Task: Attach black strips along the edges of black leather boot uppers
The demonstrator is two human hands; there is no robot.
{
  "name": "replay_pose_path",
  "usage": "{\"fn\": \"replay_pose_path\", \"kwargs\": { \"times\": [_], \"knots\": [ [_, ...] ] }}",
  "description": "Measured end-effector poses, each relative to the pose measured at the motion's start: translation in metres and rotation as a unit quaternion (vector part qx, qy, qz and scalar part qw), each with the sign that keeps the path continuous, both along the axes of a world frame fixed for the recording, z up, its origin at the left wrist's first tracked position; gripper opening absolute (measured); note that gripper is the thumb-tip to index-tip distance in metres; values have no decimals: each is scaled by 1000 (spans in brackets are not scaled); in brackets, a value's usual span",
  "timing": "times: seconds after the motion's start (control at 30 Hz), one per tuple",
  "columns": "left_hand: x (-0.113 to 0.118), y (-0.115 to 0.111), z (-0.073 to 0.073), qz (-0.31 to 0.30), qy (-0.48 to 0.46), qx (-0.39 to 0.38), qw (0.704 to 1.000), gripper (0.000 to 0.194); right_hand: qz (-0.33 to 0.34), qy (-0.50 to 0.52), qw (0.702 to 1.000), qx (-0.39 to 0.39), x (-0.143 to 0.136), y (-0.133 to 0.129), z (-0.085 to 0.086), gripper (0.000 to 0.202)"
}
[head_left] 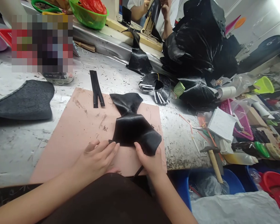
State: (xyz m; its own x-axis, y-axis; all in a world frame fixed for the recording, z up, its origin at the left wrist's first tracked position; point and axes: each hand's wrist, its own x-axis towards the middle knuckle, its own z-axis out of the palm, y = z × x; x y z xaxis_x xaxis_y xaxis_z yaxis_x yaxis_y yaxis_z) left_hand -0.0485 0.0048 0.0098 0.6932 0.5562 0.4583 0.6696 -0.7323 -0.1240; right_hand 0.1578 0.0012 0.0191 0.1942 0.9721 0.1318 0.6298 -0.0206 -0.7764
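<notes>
A shiny black leather piece (135, 129) lies at the near part of a pink board (60, 143). My left hand (99, 157) rests flat at its left lower edge, fingers stretched out, the tips over a narrow dark strip there. My right hand (150, 161) grips the right lower corner, thumb on top and fingers round the far edge. Below that hand a thin black strip hangs toward my lap. A second black leather piece (126, 102) lies just beyond, touching or joined to the first; I cannot tell which. Black zipper tapes (96, 88) lie at the board's far edge.
A bundle of black pieces with white-marked ends (155, 87) and a heap of black leather (193, 40) stand behind. A grey-black piece (25, 101) lies left. At right are a hammer (216, 166), a notebook (221, 124) and bins below. Another person works across the table.
</notes>
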Motion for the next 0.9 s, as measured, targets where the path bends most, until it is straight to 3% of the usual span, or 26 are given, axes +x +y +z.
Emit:
{"fn": "replay_pose_path", "kwargs": {
  "times": [0.17,0.37,0.6,0.73,0.9],
  "knots": [
    [4,1,2,21,16,-10,1000,49,25,-39,998,46,2,-3,-7,30],
    [10,7,8,-5,54,13,998,53,54,-116,987,97,4,-3,-7,21],
    [20,15,3,-50,65,20,996,61,82,-160,974,139,3,-1,-9,18],
    [24,17,-7,-71,56,20,996,55,85,-120,983,107,2,-1,-4,26],
    [29,11,-22,-52,7,-11,999,62,85,20,996,29,5,-9,16,41]
  ]
}}
